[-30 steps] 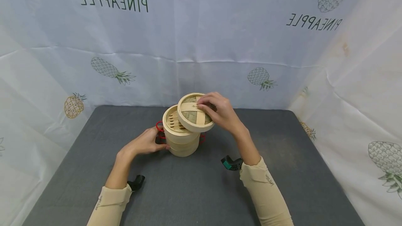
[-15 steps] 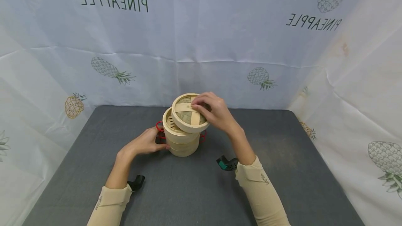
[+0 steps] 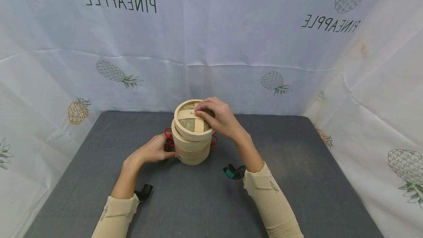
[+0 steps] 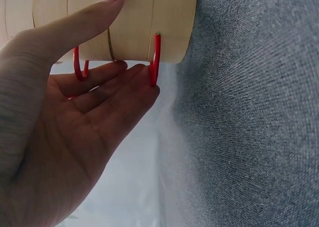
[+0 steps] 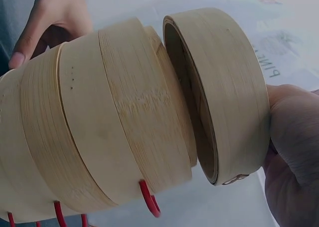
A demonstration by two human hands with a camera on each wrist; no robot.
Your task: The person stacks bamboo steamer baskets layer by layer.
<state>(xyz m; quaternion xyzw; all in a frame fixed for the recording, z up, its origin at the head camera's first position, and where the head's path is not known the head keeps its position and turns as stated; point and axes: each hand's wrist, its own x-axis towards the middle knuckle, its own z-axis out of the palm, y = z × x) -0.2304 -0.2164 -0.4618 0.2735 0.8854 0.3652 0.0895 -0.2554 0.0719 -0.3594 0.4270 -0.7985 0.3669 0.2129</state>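
Observation:
A round two-tier bamboo steamer (image 3: 194, 157) stands on the dark table, with red handles (image 4: 156, 60) on its sides. My left hand (image 3: 152, 150) holds its left side, thumb (image 4: 97, 15) on the front wall and fingers beside the red handles. Above the top tier is the woven bamboo lid (image 3: 186, 114), slightly tilted. My right hand (image 3: 222, 118) pinches the middle of this lid from above. In the right wrist view a gap shows between the lid (image 5: 222, 87) and the upper tier (image 5: 144, 102), wider on the upper side.
A dark cloth-like surface covers the table (image 3: 185, 201). Behind it hangs a white sheet (image 3: 211, 39) printed with pineapples. Black wrist devices (image 3: 234, 172) sit on both forearms, close over the table.
My right hand has carried the lid leftward, from the right side of the steamer to over its top tier. The left hand has stayed in place on the steamer.

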